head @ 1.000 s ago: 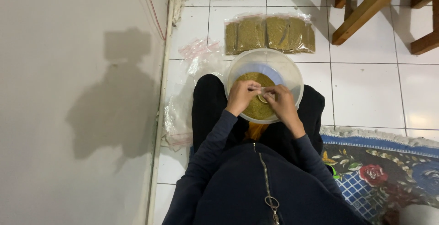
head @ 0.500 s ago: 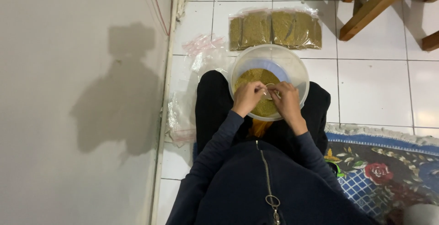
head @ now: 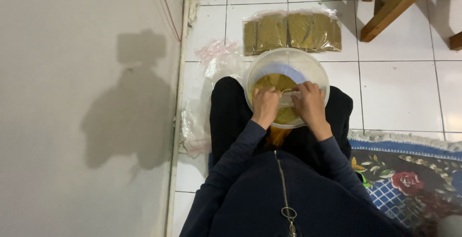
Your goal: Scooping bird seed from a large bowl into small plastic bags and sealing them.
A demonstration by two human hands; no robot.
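Note:
A round clear plastic tub [head: 315, 66] rests between my knees on the tiled floor, holding yellow-green grainy powder [head: 272, 80] and a pale blue scoop shape at its back. My left hand [head: 264, 104] and my right hand [head: 308, 104] meet over the tub, both pinching a small clear plastic bag [head: 288, 97] stretched between them. The bag's contents are hard to make out. My dark sleeves and zipped jacket fill the lower view.
A row of filled, sealed bags of the same greenish powder [head: 291, 31] lies on the tiles beyond the tub. Loose empty clear bags [head: 202, 97] lie left, by the wall [head: 82, 107]. Wooden furniture legs [head: 399, 6] stand top right; a floral rug [head: 409, 169] lies right.
My hands stay together over the tub with only small finger shifts on the bag. The camera has tilted slightly, sliding the scene a little lower in view.

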